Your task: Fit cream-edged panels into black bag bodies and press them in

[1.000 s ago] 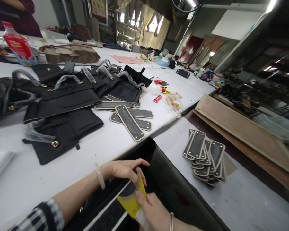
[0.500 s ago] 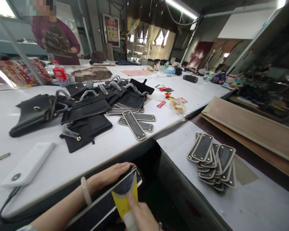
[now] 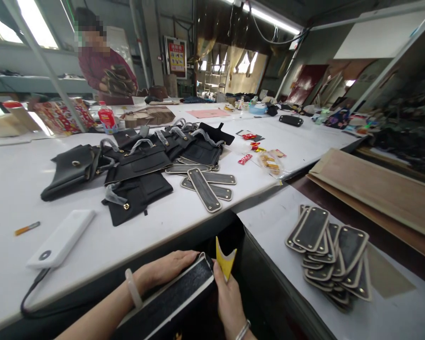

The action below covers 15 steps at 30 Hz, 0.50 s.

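Left hand [image 3: 170, 269]: fingers curled over the far end of a long black leather panel with pale edge [image 3: 170, 302], held low before the white worktable [image 3: 17, 189]. Right hand [image 3: 228, 297]: thumb and fingers pinching a yellow backing strip [image 3: 225, 259], upright at the panel's end. Clear plastic bag [image 3: 269, 162] on the table: holds snacks. Stack of black rounded panels [image 3: 326, 255]: on the side table, right.

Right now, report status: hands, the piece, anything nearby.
Left hand on top of the black panel. Right hand pinching the yellow backing strip at the panel's end. Stack of oval panels lies on the bench to the right, apart.
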Available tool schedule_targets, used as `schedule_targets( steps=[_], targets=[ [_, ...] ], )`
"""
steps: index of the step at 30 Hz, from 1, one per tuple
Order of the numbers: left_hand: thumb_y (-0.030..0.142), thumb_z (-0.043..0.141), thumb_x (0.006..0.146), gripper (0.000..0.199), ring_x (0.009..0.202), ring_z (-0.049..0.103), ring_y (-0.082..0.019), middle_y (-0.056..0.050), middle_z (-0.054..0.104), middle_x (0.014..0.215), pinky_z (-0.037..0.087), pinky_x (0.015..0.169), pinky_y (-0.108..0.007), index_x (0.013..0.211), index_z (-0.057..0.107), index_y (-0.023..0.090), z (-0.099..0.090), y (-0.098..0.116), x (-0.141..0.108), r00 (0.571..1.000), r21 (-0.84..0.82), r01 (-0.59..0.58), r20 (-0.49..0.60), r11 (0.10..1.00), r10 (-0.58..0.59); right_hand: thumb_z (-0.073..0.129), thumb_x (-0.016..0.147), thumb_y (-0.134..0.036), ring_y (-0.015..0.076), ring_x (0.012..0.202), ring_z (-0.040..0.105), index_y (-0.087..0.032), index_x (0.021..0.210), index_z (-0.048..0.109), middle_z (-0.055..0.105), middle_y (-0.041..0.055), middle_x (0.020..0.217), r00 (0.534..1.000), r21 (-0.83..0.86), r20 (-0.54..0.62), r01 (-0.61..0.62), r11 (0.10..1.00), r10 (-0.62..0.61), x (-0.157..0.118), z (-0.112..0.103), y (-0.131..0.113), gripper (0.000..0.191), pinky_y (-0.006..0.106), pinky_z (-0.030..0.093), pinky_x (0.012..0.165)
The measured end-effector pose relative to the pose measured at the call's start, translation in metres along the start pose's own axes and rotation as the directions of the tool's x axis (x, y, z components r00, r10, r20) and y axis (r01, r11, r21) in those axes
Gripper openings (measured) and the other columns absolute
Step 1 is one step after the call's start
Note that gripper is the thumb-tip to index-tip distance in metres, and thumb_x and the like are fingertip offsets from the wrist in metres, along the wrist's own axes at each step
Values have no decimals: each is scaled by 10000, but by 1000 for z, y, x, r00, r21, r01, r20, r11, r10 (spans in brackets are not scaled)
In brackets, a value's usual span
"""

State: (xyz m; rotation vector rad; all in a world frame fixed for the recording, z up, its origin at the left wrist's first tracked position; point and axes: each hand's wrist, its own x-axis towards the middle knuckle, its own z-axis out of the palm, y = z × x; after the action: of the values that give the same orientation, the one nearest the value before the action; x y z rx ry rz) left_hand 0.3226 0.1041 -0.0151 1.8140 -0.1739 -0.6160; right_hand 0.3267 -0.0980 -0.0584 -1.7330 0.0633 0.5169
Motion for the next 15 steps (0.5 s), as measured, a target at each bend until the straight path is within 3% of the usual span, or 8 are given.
schedule_targets(
  steps=[5, 9, 12, 15],
  targets=[
    [542, 272, 967, 514, 1136, 546, -207, -21, 634, 1227, 345, 1048, -316, 1188, 618, 233, -1, -9, 4, 1000, 61, 6, 19, 998, -7, 382, 909, -603, 228, 1219, 496, -134, 1198, 557, 597, 135, 1200, 992, -116, -8, 121, 986, -123, 0, 6, 11, 578, 296, 338, 1052],
    [559, 325, 946, 490, 1129, 539, -225, -25, 633, 1223, 333, 1051, -325, 1168, 619, 236, -1, -14, 7, 999, 111, 35, 1, 993, -35, 405, 901, -612, 215, 1242, 475, -148, 1206, 558, 579, 117, 1250, 983, -67, 22, 182, 981, -180, 6, 3, 13, 576, 284, 319, 1067],
    [556, 267, 956, 514, 1084, 563, -214, -17, 648, 1192, 366, 1020, -313, 1132, 631, 239, 2, -9, 5, 998, 127, 53, -23, 990, -50, 480, 856, -640, 222, 1222, 499, -163, 1187, 586, 609, 95, 1231, 989, 136, 143, 27, 990, -46, 16, -2, 19, 590, 299, 344, 1052],
    [554, 241, 958, 532, 1073, 569, -212, -17, 650, 1188, 382, 1005, -304, 1131, 630, 235, 6, -1, 3, 995, 140, 76, -69, 987, -67, 498, 817, -685, 253, 1047, 617, -172, 1072, 639, 700, 87, 1012, 930, 281, 326, -268, 921, 171, 34, -2, 33, 590, 364, 460, 923]
  ],
)
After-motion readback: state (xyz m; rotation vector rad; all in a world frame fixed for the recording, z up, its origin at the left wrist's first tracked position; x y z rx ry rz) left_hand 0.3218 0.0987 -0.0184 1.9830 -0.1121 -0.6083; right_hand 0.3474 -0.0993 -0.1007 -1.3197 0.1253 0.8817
